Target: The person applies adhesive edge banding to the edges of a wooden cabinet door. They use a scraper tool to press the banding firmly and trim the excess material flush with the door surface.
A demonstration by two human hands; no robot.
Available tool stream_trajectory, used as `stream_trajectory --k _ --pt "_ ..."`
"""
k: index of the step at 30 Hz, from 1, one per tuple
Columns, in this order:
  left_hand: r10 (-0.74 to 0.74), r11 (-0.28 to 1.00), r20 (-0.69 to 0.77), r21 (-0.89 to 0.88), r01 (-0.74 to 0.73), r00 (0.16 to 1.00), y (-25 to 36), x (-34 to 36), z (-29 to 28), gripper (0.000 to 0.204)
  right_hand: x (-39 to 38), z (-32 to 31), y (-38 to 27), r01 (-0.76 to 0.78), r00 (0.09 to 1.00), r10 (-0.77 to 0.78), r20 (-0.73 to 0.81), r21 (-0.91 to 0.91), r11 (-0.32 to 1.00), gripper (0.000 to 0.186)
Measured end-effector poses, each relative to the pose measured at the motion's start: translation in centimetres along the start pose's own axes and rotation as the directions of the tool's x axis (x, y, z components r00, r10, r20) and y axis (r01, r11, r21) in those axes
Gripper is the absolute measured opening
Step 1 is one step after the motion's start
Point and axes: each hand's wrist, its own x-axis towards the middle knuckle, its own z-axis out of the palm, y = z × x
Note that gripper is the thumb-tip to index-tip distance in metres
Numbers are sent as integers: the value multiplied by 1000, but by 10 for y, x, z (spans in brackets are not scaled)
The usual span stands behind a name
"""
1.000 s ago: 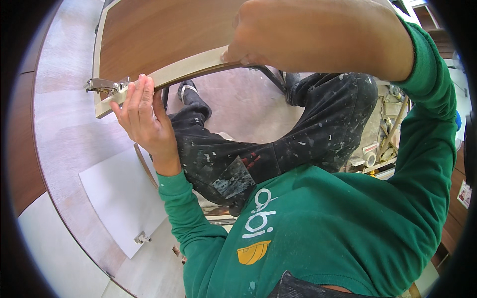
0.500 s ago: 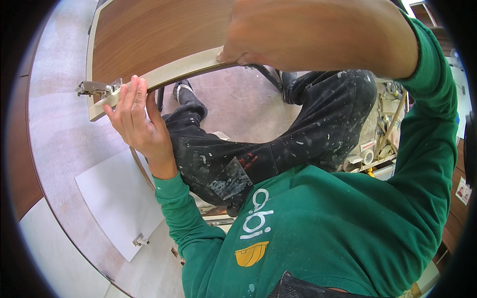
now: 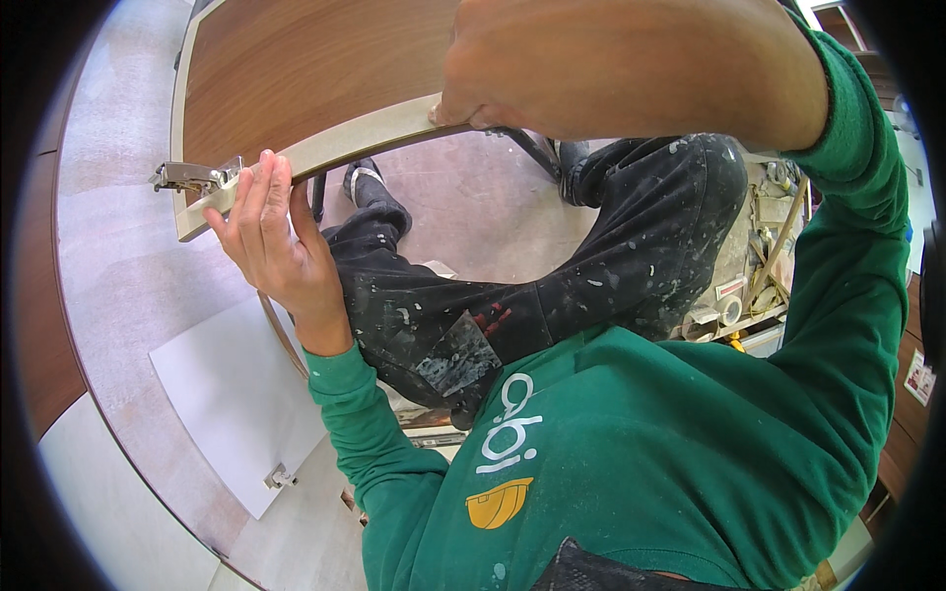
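A wood-grain cabinet door (image 3: 315,59) with a pale edge lies tilted across the upper left. My left hand (image 3: 276,236) is at its near left corner, the long fingers straight against the pale edge and the thumb passing behind it. Beside those fingers a metal cabinet hinge (image 3: 197,177) is fixed at the door's corner. My right hand (image 3: 493,69) is closed at the same edge farther right, fingertips curled against it. The back of the hand and wrist hide most of those fingers and the door surface beneath.
A white panel (image 3: 236,394) with another hinge (image 3: 280,477) lies at the lower left on a pale surface (image 3: 108,295). My paint-spotted trousers (image 3: 581,266) and dark shoes (image 3: 374,192) show below the door. A roll of tape (image 3: 728,310) sits among clutter at the right.
My right forearm and wrist have shifted very slightly. The door and my left hand are where they were.
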Motion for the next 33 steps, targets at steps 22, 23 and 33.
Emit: stream_trajectory --k 22,23,33 --pt "22 999 -13 -31 -23 1000 1 3 1 32 -4 13 17 130 983 -90 -162 252 959 17" --pt "22 999 -10 -31 -22 1000 2 4 1 32 -6 19 25 201 963 -148 -223 233 952 16" --pt "10 1000 -8 -25 -10 1000 1 3 3 31 -2 -10 12 -21 999 5 52 320 947 11"
